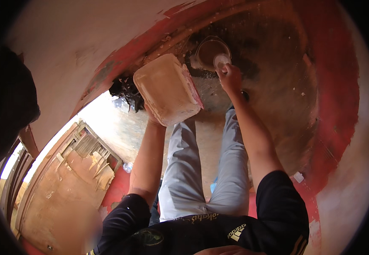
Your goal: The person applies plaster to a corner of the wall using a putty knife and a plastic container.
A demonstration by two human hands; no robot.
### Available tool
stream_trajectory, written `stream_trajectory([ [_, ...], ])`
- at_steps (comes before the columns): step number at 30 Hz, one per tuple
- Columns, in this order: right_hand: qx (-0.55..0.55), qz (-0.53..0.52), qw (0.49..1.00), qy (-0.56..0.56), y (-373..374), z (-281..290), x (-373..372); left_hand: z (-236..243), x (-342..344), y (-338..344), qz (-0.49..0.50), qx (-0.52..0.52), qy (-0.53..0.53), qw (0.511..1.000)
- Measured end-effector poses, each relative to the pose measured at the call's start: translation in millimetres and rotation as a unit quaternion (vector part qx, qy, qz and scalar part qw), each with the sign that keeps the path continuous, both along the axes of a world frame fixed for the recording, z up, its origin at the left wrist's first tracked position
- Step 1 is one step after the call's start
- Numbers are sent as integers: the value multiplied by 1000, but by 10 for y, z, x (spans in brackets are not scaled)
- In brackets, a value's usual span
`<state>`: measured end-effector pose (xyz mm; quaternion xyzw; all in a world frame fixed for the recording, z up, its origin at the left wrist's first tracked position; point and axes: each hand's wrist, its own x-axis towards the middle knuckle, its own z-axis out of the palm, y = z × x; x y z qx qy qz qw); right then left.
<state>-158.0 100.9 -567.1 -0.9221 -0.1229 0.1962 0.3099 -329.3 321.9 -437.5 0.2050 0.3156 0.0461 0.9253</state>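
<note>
My left hand (151,116), partly hidden, grips the lower left edge of a rectangular tan plastic tub (167,87) and holds it up in front of my legs. Pinkish-white smears run along the tub's right side. My right hand (230,77) is closed on a small whitish cup (222,60), reaching forward over the near right rim of a round bucket (210,47). The bucket stands on the floor with a thin wire handle, and something brownish shows inside it. Whether the cup touches the bucket cannot be told.
Dark crumpled plastic (127,93) lies left of the tub. A worn wooden door (72,178) stands at the left by a bright opening. Red-and-white walls (335,63) curve round the stained floor (273,80). A small white piece (298,177) lies at the right.
</note>
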Motion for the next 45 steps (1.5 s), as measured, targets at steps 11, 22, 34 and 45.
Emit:
stream_trajectory([
  [11, -68, -5, 984, 167, 139, -629, 209, 560, 379, -617, 33, -113, -11, 993],
  [22, 338, -227, 865, 295, -888, 2353, -139, 1691, 637, -1035, -7, -71, -28, 997],
  [34, 190, 79, 959, -197, -930, 6522, 39, 3834, 1098, -1912, -40, -125, -359, 924],
  [45, 152, 113, 938, -290, -763, 7207, -416, 4722, 862, -1742, -19, -78, -426, 901],
])
